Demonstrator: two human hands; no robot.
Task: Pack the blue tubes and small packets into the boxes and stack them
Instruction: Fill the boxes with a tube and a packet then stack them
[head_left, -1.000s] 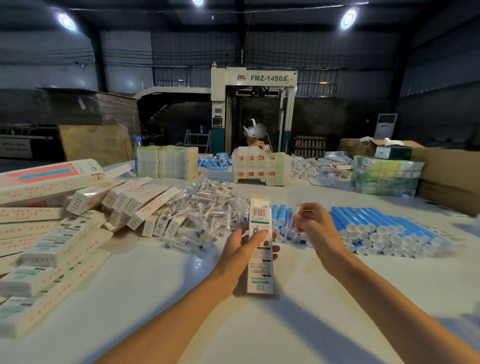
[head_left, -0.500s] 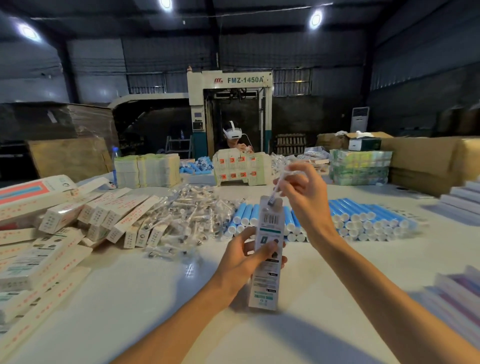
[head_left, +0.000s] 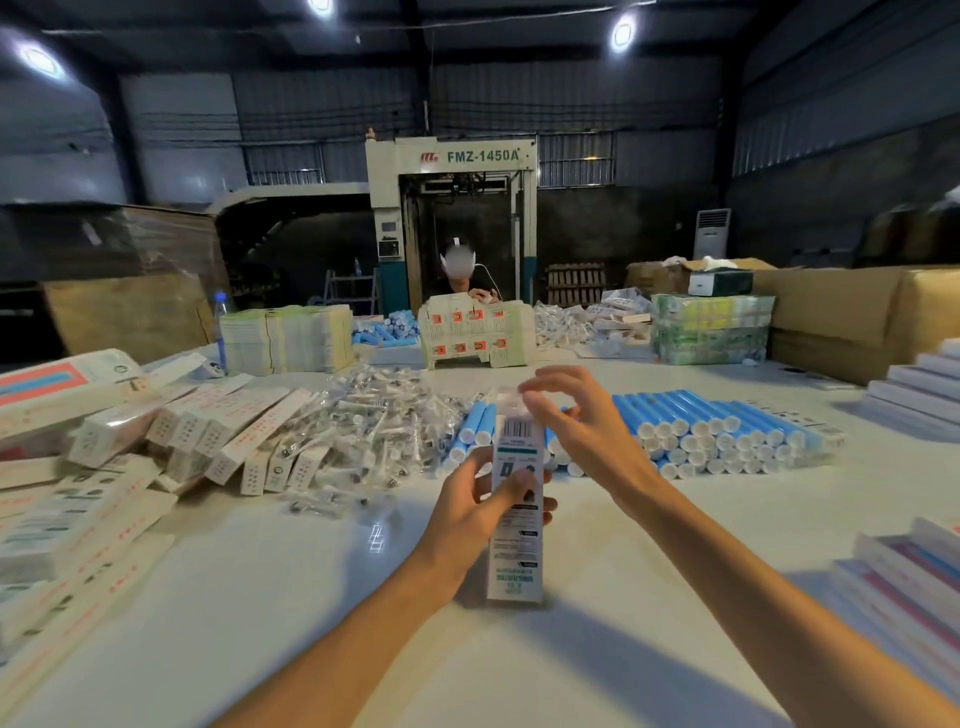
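The left hand grips 1 box upright at centre; the right hand, half-open at its top, is over a blurred packet, hold unclear. Loose tubes at 2 o'clock and packets at 11 mean much is left; boxes heap at 9

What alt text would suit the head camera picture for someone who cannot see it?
A left hand grips an upright white box on a white table while the right hand touches a blurred clear packet at its top. Behind lie heaped clear packets, blue tubes and more boxes.
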